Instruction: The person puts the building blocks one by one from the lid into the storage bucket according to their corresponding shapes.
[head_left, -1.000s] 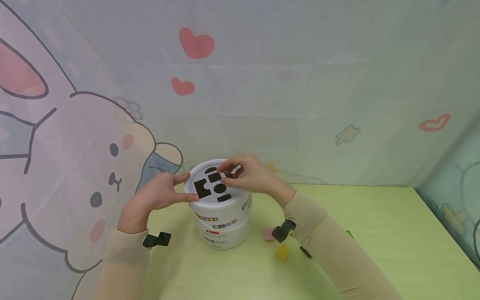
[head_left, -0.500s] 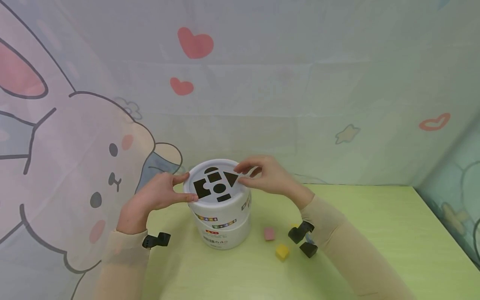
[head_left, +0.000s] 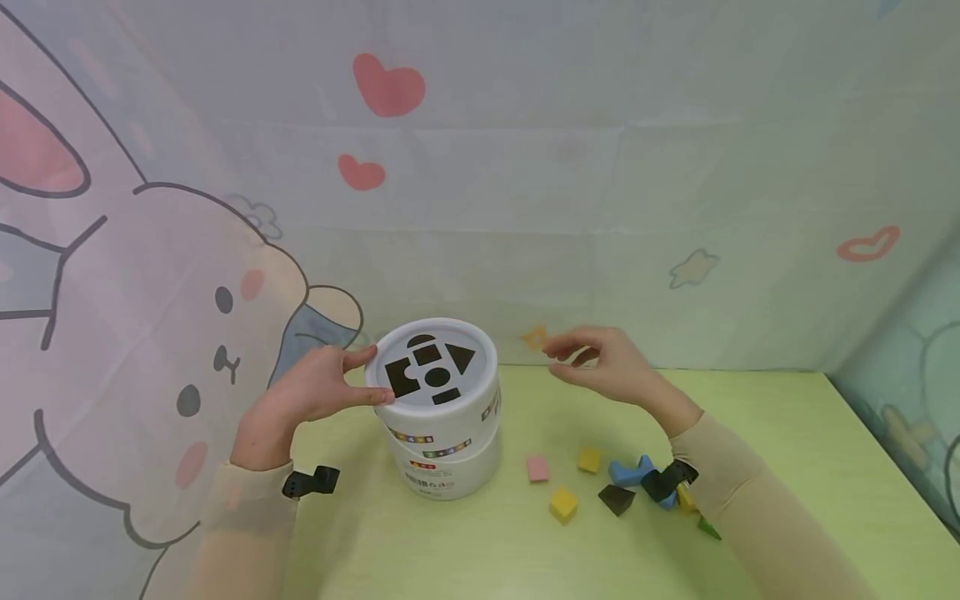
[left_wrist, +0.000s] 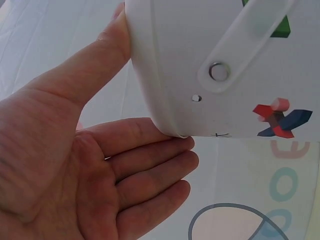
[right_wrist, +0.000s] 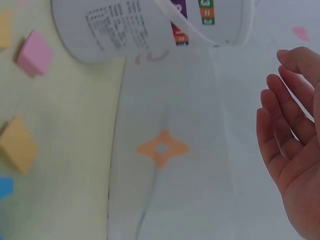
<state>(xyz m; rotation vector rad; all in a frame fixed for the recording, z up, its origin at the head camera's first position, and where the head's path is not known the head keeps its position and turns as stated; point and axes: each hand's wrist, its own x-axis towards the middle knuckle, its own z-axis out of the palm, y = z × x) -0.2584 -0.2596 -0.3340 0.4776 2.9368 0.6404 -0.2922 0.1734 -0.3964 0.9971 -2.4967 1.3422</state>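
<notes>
A white round bucket point(head_left: 442, 454) stands on the table, its lid point(head_left: 415, 404) cut with dark openings: a triangle, a circle, rectangles, a half circle and a notched shape. My left hand point(head_left: 318, 387) touches the left side of the lid's rim with thumb and index finger apart. In the left wrist view, its fingers point(left_wrist: 150, 167) are nearly straight, and the bucket's handle point(left_wrist: 245, 47) shows close by. My right hand point(head_left: 607, 362) is in the air to the right of the bucket, fingers loosely bent, with nothing in it.
On the table point(head_left: 450, 550) right of the bucket lie a pink block point(head_left: 537, 468), yellow blocks point(head_left: 563, 505), a black block point(head_left: 617, 499), blue blocks point(head_left: 628, 473) and a green block point(head_left: 708, 527). The right forearm partly covers some. Behind hangs a printed cloth point(head_left: 570, 192).
My right hand has moved off the lid to the right, uncovering the triangular opening and several blocks on the table. The left hand has stayed at the rim.
</notes>
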